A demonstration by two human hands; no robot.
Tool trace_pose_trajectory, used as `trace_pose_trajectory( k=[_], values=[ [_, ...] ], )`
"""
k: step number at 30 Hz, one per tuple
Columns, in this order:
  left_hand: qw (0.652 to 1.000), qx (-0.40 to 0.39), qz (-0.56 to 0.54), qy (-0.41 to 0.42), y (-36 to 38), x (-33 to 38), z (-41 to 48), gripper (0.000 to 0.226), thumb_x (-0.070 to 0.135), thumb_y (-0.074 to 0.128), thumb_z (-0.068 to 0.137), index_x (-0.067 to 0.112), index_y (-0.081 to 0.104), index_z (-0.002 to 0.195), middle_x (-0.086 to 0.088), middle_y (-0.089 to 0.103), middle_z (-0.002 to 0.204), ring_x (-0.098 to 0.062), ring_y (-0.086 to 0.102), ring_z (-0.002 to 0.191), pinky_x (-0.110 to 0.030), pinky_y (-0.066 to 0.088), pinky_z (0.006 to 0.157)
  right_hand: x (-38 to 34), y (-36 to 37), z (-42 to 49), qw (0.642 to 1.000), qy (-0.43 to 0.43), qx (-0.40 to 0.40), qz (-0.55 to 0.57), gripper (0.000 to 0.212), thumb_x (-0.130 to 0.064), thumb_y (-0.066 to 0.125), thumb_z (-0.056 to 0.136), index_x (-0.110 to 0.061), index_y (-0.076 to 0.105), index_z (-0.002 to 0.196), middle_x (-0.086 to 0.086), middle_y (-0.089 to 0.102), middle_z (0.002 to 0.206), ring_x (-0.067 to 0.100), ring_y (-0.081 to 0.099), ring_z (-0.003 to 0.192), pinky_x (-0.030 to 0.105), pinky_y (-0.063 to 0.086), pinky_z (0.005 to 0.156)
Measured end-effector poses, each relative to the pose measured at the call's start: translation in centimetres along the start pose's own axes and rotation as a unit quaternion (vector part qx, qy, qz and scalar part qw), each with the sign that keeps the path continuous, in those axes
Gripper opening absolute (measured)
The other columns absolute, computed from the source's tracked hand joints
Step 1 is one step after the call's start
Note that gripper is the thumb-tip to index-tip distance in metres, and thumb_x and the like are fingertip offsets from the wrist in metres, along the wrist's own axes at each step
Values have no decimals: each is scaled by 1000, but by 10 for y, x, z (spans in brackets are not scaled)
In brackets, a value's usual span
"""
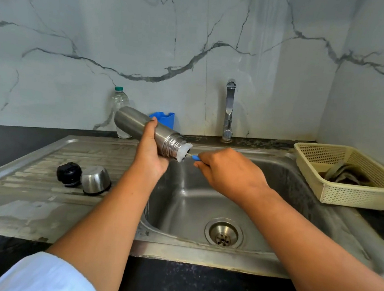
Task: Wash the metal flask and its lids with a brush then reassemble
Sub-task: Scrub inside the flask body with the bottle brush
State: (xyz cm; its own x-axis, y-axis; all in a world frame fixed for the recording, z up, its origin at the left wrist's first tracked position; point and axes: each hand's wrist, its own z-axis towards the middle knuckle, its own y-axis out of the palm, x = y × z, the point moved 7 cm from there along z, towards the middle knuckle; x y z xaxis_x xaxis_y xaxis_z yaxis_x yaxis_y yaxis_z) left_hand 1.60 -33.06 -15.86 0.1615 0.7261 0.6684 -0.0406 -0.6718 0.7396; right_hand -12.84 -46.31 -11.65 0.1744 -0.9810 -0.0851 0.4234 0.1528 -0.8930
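Left hand (151, 152) gripping tilted metal flask (141, 126) above sink (284, 177), right hand (228, 170) pinching brush (186, 154) at its mouth, black stopper (69, 174) and steel cup lid (95, 179) on draining surface (29, 190)

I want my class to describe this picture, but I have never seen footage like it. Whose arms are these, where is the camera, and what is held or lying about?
No machine here: these are a person's bare arms, filmed by one wide-angle camera worn on the head, looking down. The left hand grips the tilted metal flask, mouth over the sink. The right hand holds a brush by its blue handle, white bristles at the flask's mouth. On the draining board stand a black lid and a steel cup lid.
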Motion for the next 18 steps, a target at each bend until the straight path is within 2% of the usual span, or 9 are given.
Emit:
trace_pose_trajectory(
  k=[2, 4, 6, 8, 10, 12, 14, 15, 18],
  values=[
    [1000, -4, -14, 22, 0, 9, 4, 57, 41, 79, 87, 10, 58, 130, -15, 74, 111, -28, 77, 86, -47, 64, 72, 10, 2, -5, 999, 14, 10, 29, 35, -47, 40, 107, -24, 65, 101, -1, 61, 79, 24, 59, 70, 34, 42, 59],
    [999, -15, -22, 28, 1, 11, 4, 60, 42, 78, 88, 10, 58, 134, -16, 76, 113, -28, 78, 88, -47, 63, 71, 16, 11, -5, 994, 51, 3, 94, 37, -44, 38, 107, -20, 59, 88, 0, 59, 73, 25, 57, 66, 34, 38, 55],
    [998, -46, -31, 19, 5, 10, 2, 54, 37, 71, 93, 9, 58, 138, -18, 75, 118, -32, 76, 100, -52, 62, 84, 23, 21, -1, 985, 90, -16, 145, 36, -39, 38, 108, -17, 62, 92, 2, 60, 75, 24, 57, 67, 34, 38, 54],
    [996, -87, -23, 0, 9, 8, 0, 49, 25, 62, 94, 7, 56, 140, -21, 71, 127, -36, 70, 116, -57, 53, 101, 30, 28, 0, 974, 126, -37, 183, 31, -35, 42, 108, -15, 66, 103, 1, 60, 78, 19, 55, 68, 32, 37, 55],
    [994, -106, 1, -8, 10, 6, 0, 47, 15, 59, 94, 5, 53, 140, -22, 68, 130, -37, 66, 122, -59, 49, 106, 38, 33, -2, 958, 154, -46, 236, 25, -33, 47, 107, -19, 67, 107, 3, 62, 79, 15, 53, 68, 30, 40, 58],
    [994, -103, 31, -4, 10, 3, 0, 45, 12, 68, 93, 4, 55, 136, -20, 70, 125, -34, 68, 118, -56, 55, 100, 42, 36, -6, 936, 172, -44, 305, 16, -33, 53, 105, -24, 66, 104, 6, 68, 88, 17, 58, 73, 32, 48, 67],
    [994, -96, 49, 7, 9, 1, -1, 56, 19, 80, 84, 5, 59, 133, -16, 73, 123, -30, 71, 114, -50, 60, 91, 41, 37, -8, 920, 172, -43, 350, 7, -29, 57, 103, -25, 63, 104, 5, 71, 96, 19, 66, 84, 34, 55, 75],
    [994, -100, 44, 7, 10, 0, -1, 63, 23, 84, 78, 7, 60, 134, -15, 73, 125, -29, 71, 115, -49, 60, 92, 39, 38, -9, 913, 168, -52, 367, 4, -26, 58, 103, -24, 61, 106, 3, 71, 98, 19, 69, 85, 34, 57, 75],
    [993, -121, 12, 0, 13, -5, 0, 61, 28, 87, 75, 11, 64, 129, -11, 71, 126, -29, 69, 117, -54, 52, 106, 28, 46, -9, 902, 146, -96, 394, 6, -14, 52, 104, -19, 52, 109, 1, 75, 96, 12, 63, 61, 30, 52, 61]
  ],
)
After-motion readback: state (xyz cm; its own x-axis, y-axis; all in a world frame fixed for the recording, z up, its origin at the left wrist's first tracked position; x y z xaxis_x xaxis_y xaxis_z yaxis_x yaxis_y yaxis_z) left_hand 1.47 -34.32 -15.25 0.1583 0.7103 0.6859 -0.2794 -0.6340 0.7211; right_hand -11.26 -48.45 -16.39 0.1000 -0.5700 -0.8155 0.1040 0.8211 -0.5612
